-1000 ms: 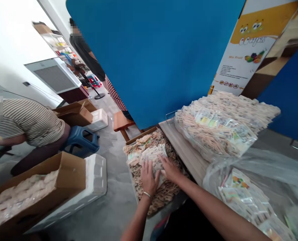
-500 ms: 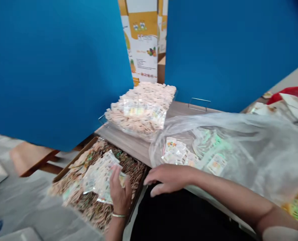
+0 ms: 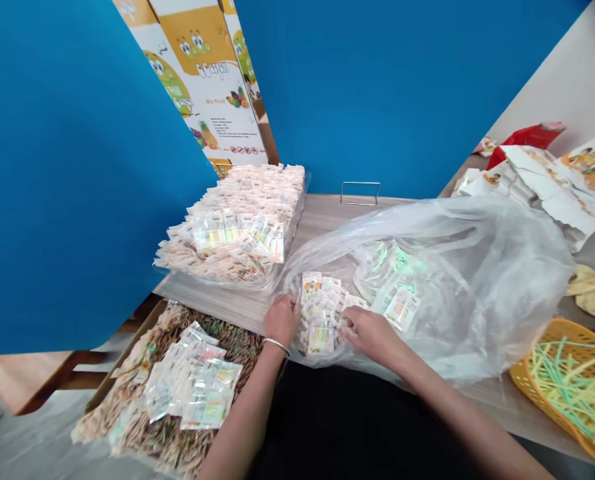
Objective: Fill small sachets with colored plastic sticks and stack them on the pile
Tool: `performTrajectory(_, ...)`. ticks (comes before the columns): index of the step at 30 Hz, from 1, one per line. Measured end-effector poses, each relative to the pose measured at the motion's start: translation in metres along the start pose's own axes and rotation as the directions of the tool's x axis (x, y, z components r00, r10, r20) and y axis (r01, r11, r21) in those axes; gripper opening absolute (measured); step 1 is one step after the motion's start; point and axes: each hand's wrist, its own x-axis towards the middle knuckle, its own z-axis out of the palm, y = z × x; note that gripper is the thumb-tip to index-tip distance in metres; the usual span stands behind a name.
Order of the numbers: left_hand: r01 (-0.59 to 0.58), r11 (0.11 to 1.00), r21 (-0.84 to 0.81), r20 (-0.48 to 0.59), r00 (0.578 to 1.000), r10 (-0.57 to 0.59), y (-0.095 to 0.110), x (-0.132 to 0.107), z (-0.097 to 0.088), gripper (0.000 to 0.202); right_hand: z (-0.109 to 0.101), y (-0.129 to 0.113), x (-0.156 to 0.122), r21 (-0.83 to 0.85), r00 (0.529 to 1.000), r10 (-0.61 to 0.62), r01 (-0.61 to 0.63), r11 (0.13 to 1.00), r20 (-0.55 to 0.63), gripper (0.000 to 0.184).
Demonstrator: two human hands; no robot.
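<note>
Small clear packets with thin coloured sticks (image 3: 321,335) lie in a loose pile at the mouth of a clear plastic bag (image 3: 497,267). My left hand (image 3: 281,321), with a bangle at the wrist, has its fingers curled at the pile's left edge. My right hand (image 3: 372,333) pinches at packets on the pile's right side; its fingertips are partly hidden. One separate packet (image 3: 402,308) and green pieces (image 3: 401,259) show in the bag. Lower left, several loose packets (image 3: 210,393) rest on a box of tightly packed packets (image 3: 247,347).
A clear tray of stacked packets (image 3: 247,193) stands on the grey table (image 3: 317,220), against blue panels (image 3: 377,87). At right are a yellow basket (image 3: 522,367) of green and yellow strips and torn white cartons (image 3: 542,180). A printed carton (image 3: 212,80) stands behind.
My left hand has left the packets over the lower-left box and moved right to the pile at the bag. My right hand has reached forward onto that pile. The view has turned right.
</note>
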Motion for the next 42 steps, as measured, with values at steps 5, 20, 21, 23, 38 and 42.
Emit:
performTrajectory(5, -0.032, 0.984, 0.178, -0.016, 0.999, 0.036, 0.012, -0.003, 0.003, 0.015, -0.002, 0.002, 0.006, 0.125, 0.997, 0.027, -0.018, 0.992, -0.069, 0.017)
performTrajectory(20, -0.384, 0.923, -0.035, -0.311, 0.882, 0.355, 0.014, -0.023, -0.021, 0.023, 0.003, -0.008, 0.046, 0.821, 0.987, 0.071, 0.079, 0.566, -0.145, 0.028)
performTrajectory(21, -0.405, 0.905, -0.127, -0.293, 0.888, 0.356, 0.027, -0.027, -0.021, 0.021, 0.003, -0.008, 0.047, 0.887, 0.985, 0.099, 0.085, 0.454, -0.144, 0.029)
performTrajectory(23, -0.412, 0.861, -0.3, -0.218, 0.908, 0.359, 0.059, -0.031, -0.018, 0.019, -0.003, 0.0, 0.042, 0.947, 0.971, 0.162, 0.12, 0.297, -0.173, 0.027)
performTrajectory(38, -0.546, 0.807, -0.226, 0.195, 0.786, 0.586, 0.22, 0.011, 0.062, 0.018, -0.043, 0.176, 0.001, 0.701, 0.597, 0.614, -0.118, 0.703, -0.516, 0.017)
performTrajectory(42, -0.49, 0.823, -0.288, 0.212, 0.805, 0.554, 0.219, 0.015, 0.06, 0.022, -0.04, 0.174, 0.001, 0.743, 0.647, 0.61, -0.1, 0.662, -0.457, 0.02)
